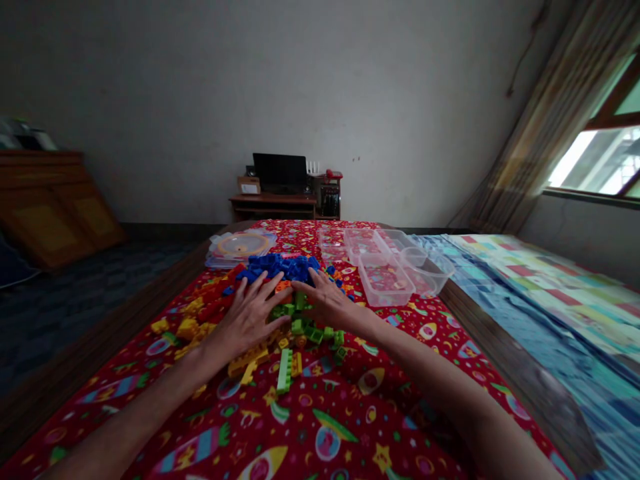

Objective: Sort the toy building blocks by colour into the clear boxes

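Both hands reach over a pile of toy building bricks spread on a red patterned cloth (340, 413). My left hand (250, 310) lies palm down over the pile with its fingers spread. Opposite it, my right hand (327, 297) is stretched over the bricks, fingers extended. Blue bricks (285, 265) are heaped just beyond the fingertips. Green bricks (313, 331) lie between and below the hands. Yellow bricks (187, 328) are on the left, near red bricks (213, 308). A long light green brick (285, 371) lies closest to me. Whatever is under the palms is hidden.
Clear plastic containers (386, 280) stand at the back right of the cloth. Stacked plastic lids (240, 245) lie at the back left. A bed (560, 300) adjoins the table on the right. A desk with a monitor (280, 173) stands by the far wall.
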`<action>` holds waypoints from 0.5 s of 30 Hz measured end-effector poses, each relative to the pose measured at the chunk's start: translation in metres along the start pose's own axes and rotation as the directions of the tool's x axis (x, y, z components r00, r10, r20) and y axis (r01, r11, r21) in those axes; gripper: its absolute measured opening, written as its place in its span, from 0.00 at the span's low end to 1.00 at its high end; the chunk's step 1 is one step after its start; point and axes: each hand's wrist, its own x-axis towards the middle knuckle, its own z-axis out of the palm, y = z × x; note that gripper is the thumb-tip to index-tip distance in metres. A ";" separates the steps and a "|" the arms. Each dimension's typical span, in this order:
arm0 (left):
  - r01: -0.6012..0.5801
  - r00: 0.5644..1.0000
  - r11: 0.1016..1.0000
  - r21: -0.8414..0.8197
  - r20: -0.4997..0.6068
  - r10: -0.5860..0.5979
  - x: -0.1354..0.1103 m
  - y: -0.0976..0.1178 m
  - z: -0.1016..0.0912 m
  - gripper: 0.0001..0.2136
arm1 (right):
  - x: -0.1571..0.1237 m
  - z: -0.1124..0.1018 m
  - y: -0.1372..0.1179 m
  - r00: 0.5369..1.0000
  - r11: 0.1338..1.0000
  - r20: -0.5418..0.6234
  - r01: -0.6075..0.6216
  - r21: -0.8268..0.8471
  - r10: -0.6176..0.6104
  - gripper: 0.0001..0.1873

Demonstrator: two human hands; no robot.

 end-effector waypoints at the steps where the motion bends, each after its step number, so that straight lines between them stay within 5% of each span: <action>1: 0.028 1.000 0.999 -0.026 0.009 -0.028 0.003 -0.002 -0.001 0.25 | 0.001 -0.008 0.002 1.000 0.999 0.011 0.023 0.037 -0.023 0.36; 4: 0.065 0.998 0.988 -0.137 0.002 -0.066 0.008 -0.009 -0.010 0.27 | -0.002 -0.042 0.014 0.999 0.991 -0.022 0.049 0.128 -0.046 0.28; 7: 0.040 0.991 0.974 -0.224 -0.119 -0.068 0.008 -0.018 -0.025 0.24 | -0.017 -0.077 0.041 0.960 0.981 -0.202 -0.189 0.035 0.192 0.20; 11: 0.095 0.953 0.965 -0.243 -0.259 -0.159 -0.003 -0.032 -0.031 0.19 | -0.049 -0.102 0.097 0.718 0.732 -0.437 -0.659 -0.174 0.542 0.21; 15: 0.180 0.931 0.957 -0.228 -0.276 -0.241 -0.017 -0.045 -0.018 0.19 | -0.073 -0.097 0.140 0.529 0.480 -0.222 -0.843 -0.243 0.819 0.24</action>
